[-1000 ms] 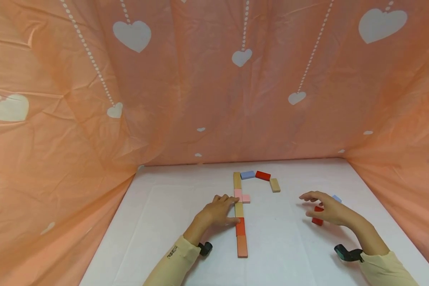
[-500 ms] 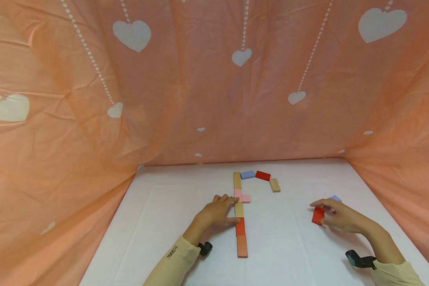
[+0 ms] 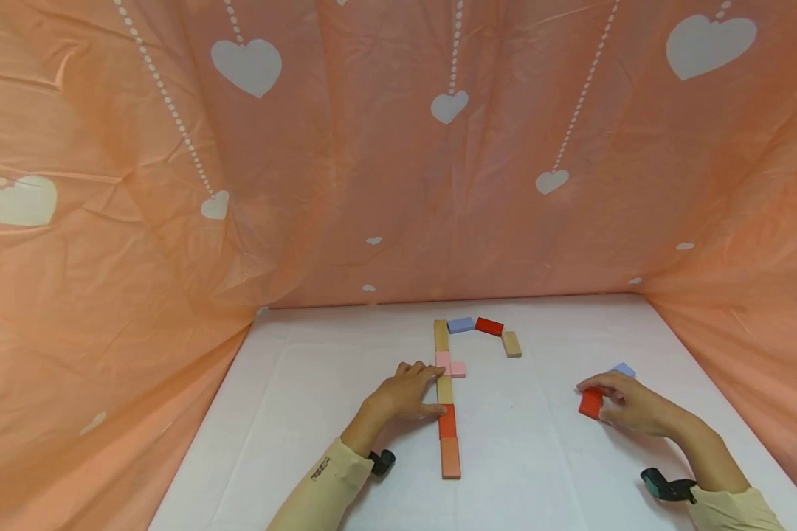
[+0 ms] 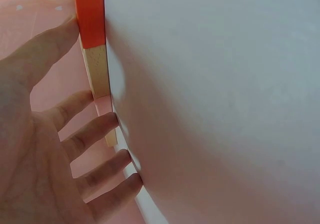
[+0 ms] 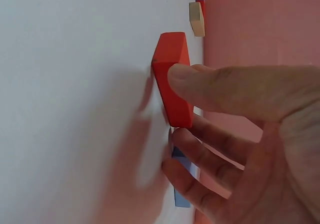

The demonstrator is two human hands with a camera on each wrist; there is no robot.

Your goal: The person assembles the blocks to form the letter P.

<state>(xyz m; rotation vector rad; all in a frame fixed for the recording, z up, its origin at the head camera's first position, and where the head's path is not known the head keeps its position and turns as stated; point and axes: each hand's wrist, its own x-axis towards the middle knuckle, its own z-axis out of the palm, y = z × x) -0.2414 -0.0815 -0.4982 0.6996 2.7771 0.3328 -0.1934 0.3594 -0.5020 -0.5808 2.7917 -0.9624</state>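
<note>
My right hand [image 3: 636, 405] pinches a red wooden block [image 3: 590, 403] between thumb and fingers at the right of the table. In the right wrist view the thumb lies on the face of that red block [image 5: 175, 96]. Just behind the hand a blue block [image 3: 626, 369] is partly hidden. With fingers spread, my left hand [image 3: 401, 392] rests beside a straight column of flat blocks. Its index fingertip is at a pink block [image 3: 442, 359], its thumb tip at an orange-red block [image 3: 448, 424]. Between these two is a plain wood block [image 3: 445, 391].
An orange-brown block [image 3: 450, 459] ends the column near me; a plain block [image 3: 441, 334] ends it far off. From there a blue block [image 3: 461, 324], red block [image 3: 489, 326] and plain block [image 3: 512, 344] curve right. A small pink block [image 3: 459, 369] juts from the column.
My right hand has come down onto the red block from its left side, closed thumb and fingers on it and shifted it slightly. The left hand stays in place.
</note>
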